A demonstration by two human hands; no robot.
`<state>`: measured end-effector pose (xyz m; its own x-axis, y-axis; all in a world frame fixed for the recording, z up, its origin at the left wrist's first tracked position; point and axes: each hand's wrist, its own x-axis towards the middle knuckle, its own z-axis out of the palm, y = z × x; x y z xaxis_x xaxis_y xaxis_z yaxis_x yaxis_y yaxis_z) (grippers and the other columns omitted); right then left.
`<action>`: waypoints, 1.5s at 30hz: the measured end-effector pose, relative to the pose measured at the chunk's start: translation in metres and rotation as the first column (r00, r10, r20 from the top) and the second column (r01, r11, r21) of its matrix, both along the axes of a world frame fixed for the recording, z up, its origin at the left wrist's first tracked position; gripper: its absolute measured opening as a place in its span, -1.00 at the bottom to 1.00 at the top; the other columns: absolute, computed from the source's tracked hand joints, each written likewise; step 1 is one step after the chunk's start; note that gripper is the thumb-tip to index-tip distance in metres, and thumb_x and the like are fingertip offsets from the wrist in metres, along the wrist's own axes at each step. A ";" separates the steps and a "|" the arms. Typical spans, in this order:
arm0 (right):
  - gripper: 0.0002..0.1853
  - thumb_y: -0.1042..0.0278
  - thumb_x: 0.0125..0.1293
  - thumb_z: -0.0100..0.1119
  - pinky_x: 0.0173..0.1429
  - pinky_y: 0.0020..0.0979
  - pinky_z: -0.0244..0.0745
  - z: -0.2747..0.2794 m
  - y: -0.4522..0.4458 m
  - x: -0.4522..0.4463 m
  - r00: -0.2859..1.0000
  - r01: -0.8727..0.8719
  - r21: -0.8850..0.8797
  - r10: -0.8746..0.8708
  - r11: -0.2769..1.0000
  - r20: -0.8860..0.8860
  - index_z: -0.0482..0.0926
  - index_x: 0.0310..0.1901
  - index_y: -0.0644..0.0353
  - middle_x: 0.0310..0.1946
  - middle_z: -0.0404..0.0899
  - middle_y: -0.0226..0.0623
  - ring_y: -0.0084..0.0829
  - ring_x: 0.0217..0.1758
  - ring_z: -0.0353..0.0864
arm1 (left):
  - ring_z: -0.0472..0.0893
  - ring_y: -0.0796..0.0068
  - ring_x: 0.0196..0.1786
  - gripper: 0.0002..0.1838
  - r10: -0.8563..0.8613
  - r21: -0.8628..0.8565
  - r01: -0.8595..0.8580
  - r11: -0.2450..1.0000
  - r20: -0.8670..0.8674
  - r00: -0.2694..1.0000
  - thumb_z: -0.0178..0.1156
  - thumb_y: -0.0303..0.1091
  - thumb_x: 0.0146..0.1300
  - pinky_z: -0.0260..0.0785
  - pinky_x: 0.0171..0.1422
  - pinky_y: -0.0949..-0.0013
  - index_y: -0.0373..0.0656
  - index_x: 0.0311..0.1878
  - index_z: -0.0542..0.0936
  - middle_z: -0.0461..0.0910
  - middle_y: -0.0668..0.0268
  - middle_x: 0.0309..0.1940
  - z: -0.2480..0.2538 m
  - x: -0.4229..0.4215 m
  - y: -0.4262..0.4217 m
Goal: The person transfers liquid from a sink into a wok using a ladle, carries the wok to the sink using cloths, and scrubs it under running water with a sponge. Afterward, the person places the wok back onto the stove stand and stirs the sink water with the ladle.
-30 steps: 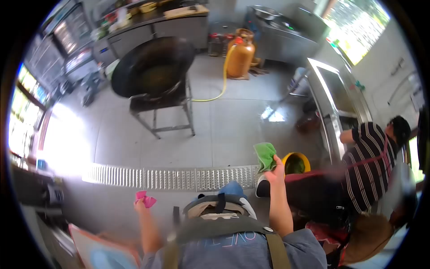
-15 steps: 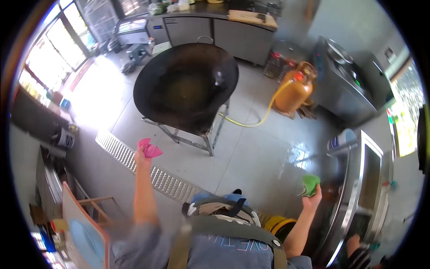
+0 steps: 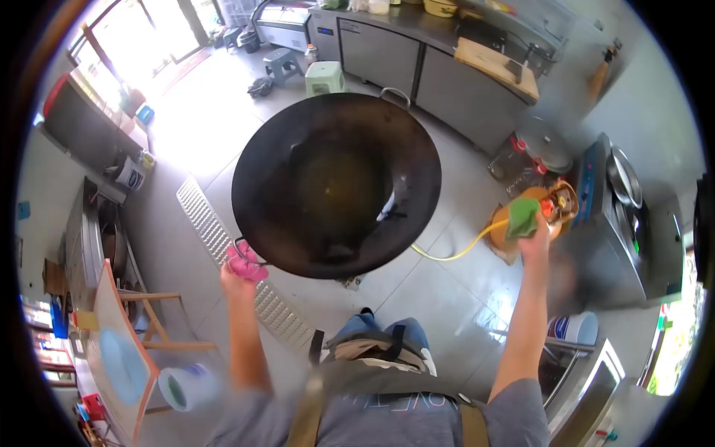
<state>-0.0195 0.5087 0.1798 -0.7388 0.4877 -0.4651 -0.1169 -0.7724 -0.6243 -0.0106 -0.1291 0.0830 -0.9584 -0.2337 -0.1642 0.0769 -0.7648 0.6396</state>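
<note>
1. The left hand (image 3: 238, 284) held a pink cloth (image 3: 244, 265) at the near looped handle (image 3: 238, 243) of a large dark wok (image 3: 335, 186).
2. The right hand (image 3: 535, 241) held a green cloth (image 3: 523, 217), apart from the wok, partly covering the view of an orange gas cylinder (image 3: 500, 232).
3. A yellow hose (image 3: 456, 257) ran between the cylinder and the wok.
4. A pale green stool (image 3: 325, 74) stood beyond the wok.

Two cloths (image 3: 523, 217), one wok (image 3: 335, 186), two stools (image 3: 325, 79), one gas cylinder (image 3: 501, 234), one cutting board (image 3: 491, 64)
</note>
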 end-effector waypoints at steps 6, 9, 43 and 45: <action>-0.71 0.32 0.25 -0.10 0.08 -0.21 0.30 0.002 -0.013 -0.195 0.952 -0.305 0.011 0.305 0.952 -0.027 0.37 -0.04 0.26 -0.09 0.42 -0.23 -0.27 -0.01 0.40 | 0.40 0.29 0.04 -0.59 0.145 0.060 -0.153 0.986 0.121 0.982 -0.40 -0.34 0.24 0.23 0.16 0.20 -0.31 0.09 0.24 0.36 0.12 0.02 -0.009 -0.002 0.009; -0.70 0.34 0.25 -0.09 0.10 -0.23 0.30 -0.027 -0.028 -0.298 0.920 -0.381 0.086 0.387 0.921 -0.068 0.33 -0.04 0.33 -0.10 0.41 -0.19 -0.26 -0.05 0.42 | 0.36 0.28 0.10 -0.62 0.170 -0.201 -0.145 0.969 0.115 0.979 -0.37 -0.35 0.29 0.16 0.22 0.17 -0.30 0.09 0.24 0.34 0.14 0.03 -0.012 0.000 0.014; -0.71 0.23 0.30 -0.20 -0.21 -0.32 0.44 0.028 0.090 -0.121 0.868 -0.485 0.333 0.491 0.809 0.070 0.42 -0.24 0.30 -0.36 0.49 -0.22 -0.35 -0.32 0.50 | 0.41 0.66 -0.58 -0.65 -0.082 -0.858 0.095 0.506 0.062 0.995 -0.08 -0.16 0.25 0.32 -0.52 0.59 -0.22 -0.06 0.45 0.56 0.31 -0.30 0.185 -0.058 0.114; -0.76 0.24 0.26 -0.12 -0.20 -0.35 0.43 0.026 0.123 -0.063 0.930 -0.361 0.301 0.365 0.883 0.044 0.43 -0.24 0.25 -0.40 0.47 -0.28 -0.40 -0.30 0.48 | 0.50 0.54 -0.25 -0.58 -0.291 -0.737 0.309 0.602 0.158 0.944 -0.18 -0.12 0.28 0.36 -0.38 0.54 -0.21 0.05 0.37 0.46 0.23 -0.05 0.222 -0.055 0.171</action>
<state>-0.0829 0.6318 0.2055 -0.8959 0.2985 -0.3291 0.1259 -0.5398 -0.8323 -0.0659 0.0416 0.3046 -0.9960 0.0163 -0.0875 -0.0876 -0.0068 0.9961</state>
